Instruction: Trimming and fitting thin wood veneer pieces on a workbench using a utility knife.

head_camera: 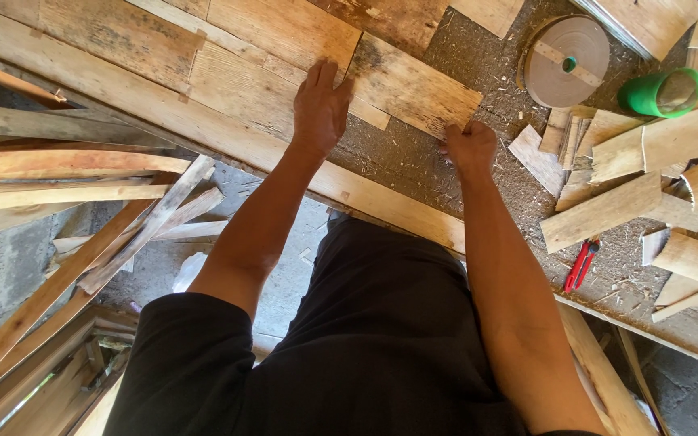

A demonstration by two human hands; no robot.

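A short weathered wooden board (418,85) lies flat on a sawdust-covered workbench (414,161). My left hand (321,105) rests palm down with fingers spread on the board's near left end, where it meets a longer plank (260,89). My right hand (468,147) is curled at the board's right corner, fingertips gripping its edge. Both forearms reach forward from my dark-clothed body.
A roll of beige edge tape (567,60) and a green cup (660,93) sit at the back right. Several offcut wood pieces (648,186) lie at right, with a red-handled tool (580,265) near them. Long wood strips (66,194) are piled at left below the bench.
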